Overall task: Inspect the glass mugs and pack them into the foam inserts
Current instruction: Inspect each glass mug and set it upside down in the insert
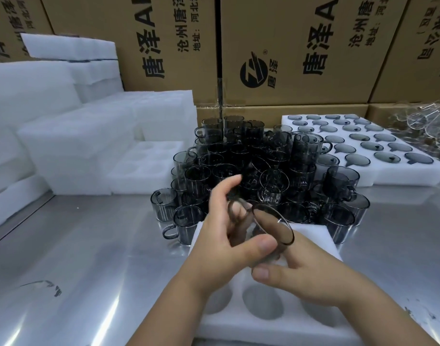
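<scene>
- Steel makes the tabletop (89,245) hard and slick at the left and near side. A mug dropped on it would likely chip or crack.
- Grey glass in the pile (238,158) at the middle is heaped up, with some pieces tilted. A knock from a wrist could topple several against each other.
- Just near of the pile, the left hand (221,245) grips the mug (272,227) with its thumb pressed on the wall. One finger shows through the handle loop and the forefinger is lifted free. Smooth glass may twist or slip in so light a hold.
- From the right, the right hand (313,278) holds the same mug from below, thumb on its lower wall and fingers curled under. The mug is tilted, mouth up towards the person, above the far end of the near foam insert (313,236). The dark tint and the glare could hide a flaw.
- The round holes in that insert are empty. A mug pushed in askew could jam or tear the foam.
- At the far right, the filled insert (393,179) lies just beside the pile, so a sliding mug could strike it.
</scene>
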